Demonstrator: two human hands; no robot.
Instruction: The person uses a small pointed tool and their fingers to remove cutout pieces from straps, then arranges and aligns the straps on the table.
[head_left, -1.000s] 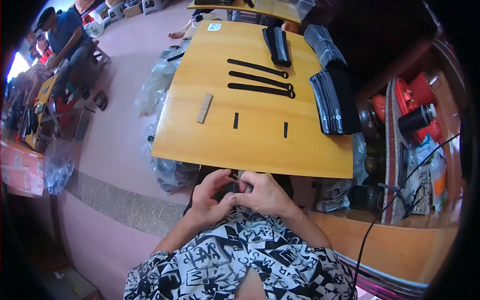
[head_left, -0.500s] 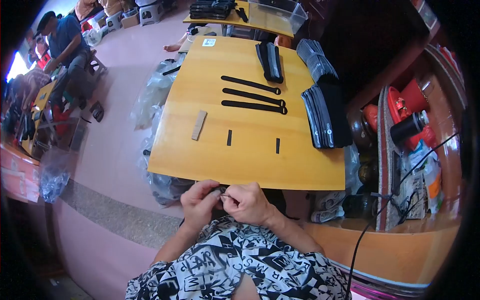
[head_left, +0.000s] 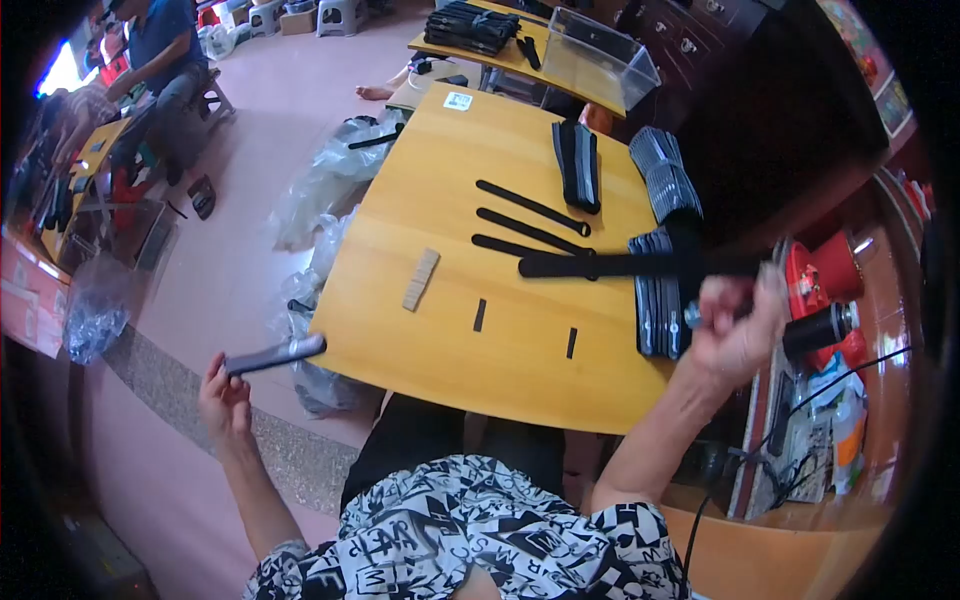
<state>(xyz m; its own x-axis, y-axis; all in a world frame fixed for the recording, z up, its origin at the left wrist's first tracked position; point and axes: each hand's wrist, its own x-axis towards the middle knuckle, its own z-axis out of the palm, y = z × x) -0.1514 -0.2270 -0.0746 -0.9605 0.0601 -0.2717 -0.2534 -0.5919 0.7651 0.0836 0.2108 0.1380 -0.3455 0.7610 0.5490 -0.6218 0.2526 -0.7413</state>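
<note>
My left hand (head_left: pixel 228 402) is out to the left, past the table's edge, its fingers closed on the end of a grey-black strap (head_left: pixel 275 355). On the right, my right hand (head_left: pixel 742 325) is blurred and raised, holding a long black strap (head_left: pixel 600 265) that reaches left over the table. Beneath and behind it, black straps with end loops (head_left: pixel 530 207) lie on the wooden table (head_left: pixel 530 370). Nearer me are a tan strip (head_left: pixel 421 280) and two short black pieces (head_left: pixel 480 315) (head_left: pixel 572 343).
Folded strap bundles (head_left: pixel 655 300) (head_left: pixel 668 175) (head_left: pixel 577 165) lie at the table's right and back. Plastic bags (head_left: pixel 325 190) hang along its left side. A clear bin (head_left: pixel 600 60) stands on a farther table. A person (head_left: pixel 165 60) sits at the far left.
My hands, together at the near table edge before, have moved far apart. Each now shows a strap extending from it. The view has shifted, and the table looks rotated.
</note>
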